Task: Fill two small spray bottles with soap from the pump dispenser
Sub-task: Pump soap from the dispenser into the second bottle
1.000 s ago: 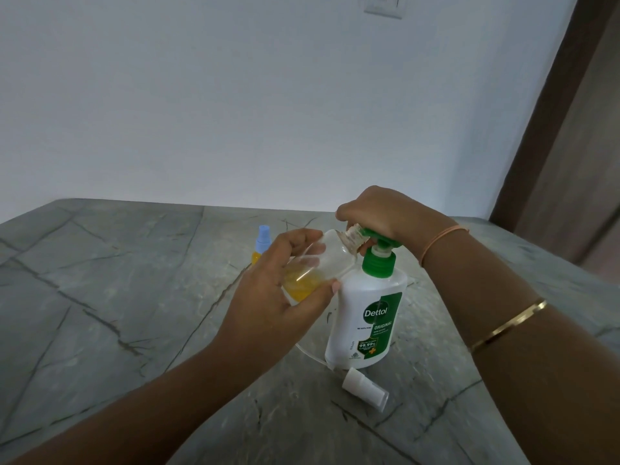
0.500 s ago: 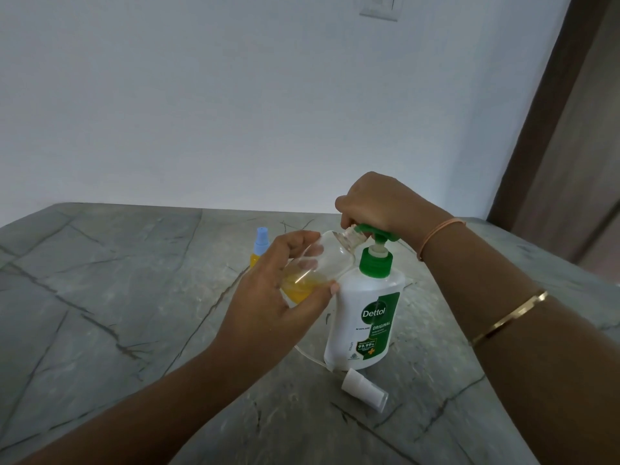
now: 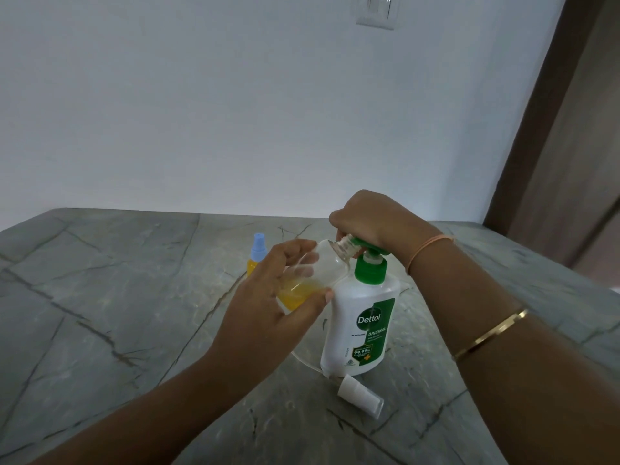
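Clamping left grip round clear spray bottle: fingers on far side showing through the plastic, thumb on near side. Holding it off the bench, tilted, open neck pointing up and right, cap off. Setting neck right at spout of green pump head; touching or just apart, cannot tell. Carrying yellow soap pooled in low end of bottle, upper part clear.

Curling right grip over top of pump head, fingers wrapped down round it, wrist directly right of it. Wearing thin orange band at right wrist and gold bangle further up that forearm.

Standing pump dispenser upright on bench, white body, green label facing camera, just right of held bottle and touching or nearly touching left thumb tip.

Lying on its side just in front of dispenser base: loose white spray cap, not touching either grip.

Standing upright beyond left grip: second spray bottle, blue cap on, yellow liquid inside, lower part hidden behind left fingers.

Backing onto plain white wall, switch plate at top edge, brown door frame at right.
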`<state>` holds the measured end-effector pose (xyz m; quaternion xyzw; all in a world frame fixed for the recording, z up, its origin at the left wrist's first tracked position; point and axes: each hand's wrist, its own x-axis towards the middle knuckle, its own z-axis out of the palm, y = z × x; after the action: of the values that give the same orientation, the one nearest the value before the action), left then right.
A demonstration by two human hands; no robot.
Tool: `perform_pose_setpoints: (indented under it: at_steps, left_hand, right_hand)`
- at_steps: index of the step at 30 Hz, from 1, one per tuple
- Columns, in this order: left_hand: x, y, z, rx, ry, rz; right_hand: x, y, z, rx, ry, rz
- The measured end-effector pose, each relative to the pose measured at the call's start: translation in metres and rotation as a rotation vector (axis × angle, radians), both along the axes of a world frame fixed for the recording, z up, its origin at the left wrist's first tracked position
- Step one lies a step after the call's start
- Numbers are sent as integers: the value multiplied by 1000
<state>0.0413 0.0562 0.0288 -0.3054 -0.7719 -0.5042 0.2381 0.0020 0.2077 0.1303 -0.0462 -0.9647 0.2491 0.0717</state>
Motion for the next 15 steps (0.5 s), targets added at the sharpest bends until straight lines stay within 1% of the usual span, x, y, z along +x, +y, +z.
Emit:
perform_pose_setpoints:
  at_steps: [3, 5, 10, 15]
  left_hand:
    - [2, 1, 2, -7, -7, -1]
    - [3, 2, 3, 1, -17, -7]
    - [3, 1, 2, 3, -24, -11]
    - [2, 1, 1, -5, -20, -20]
  right_hand:
    - [-2, 1, 4, 38, 72, -14]
    - [-3, 1, 6, 75, 88, -24]
    - [-1, 0, 7, 60, 56, -8]
    - [1, 0, 3, -1, -42, -15]
